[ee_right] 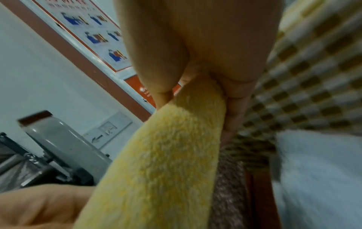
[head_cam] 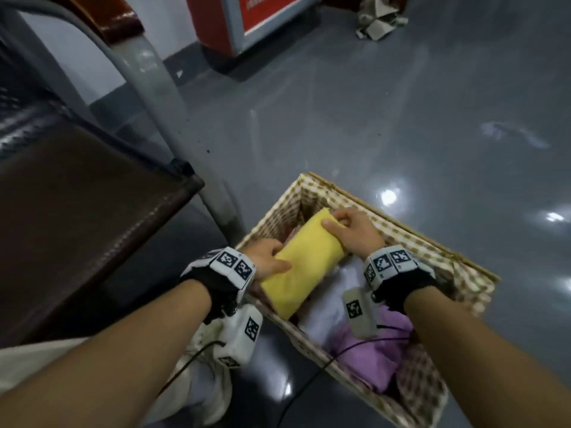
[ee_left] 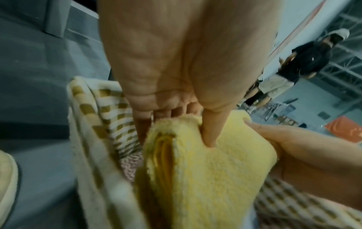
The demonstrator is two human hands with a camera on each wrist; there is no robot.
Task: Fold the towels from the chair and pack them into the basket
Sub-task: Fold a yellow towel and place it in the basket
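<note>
A folded yellow towel (head_cam: 301,261) hangs tilted over the left end of the wicker basket (head_cam: 417,233), which has a checked cloth lining. My left hand (head_cam: 267,257) grips the towel's near left edge, thumb on top, as the left wrist view shows (ee_left: 209,133). My right hand (head_cam: 352,230) pinches its far right edge; the right wrist view shows the yellow towel (ee_right: 166,155) between thumb and fingers. A white towel (head_cam: 324,307) and a purple towel (head_cam: 370,356) lie folded inside the basket.
The brown leather chair seat (head_cam: 77,217) with its grey metal frame (head_cam: 160,97) stands to the left of the basket. A red-and-white cabinet (head_cam: 247,23) and crumpled paper (head_cam: 380,17) sit far back on the glossy grey floor. My shoe (head_cam: 204,390) is beside the basket.
</note>
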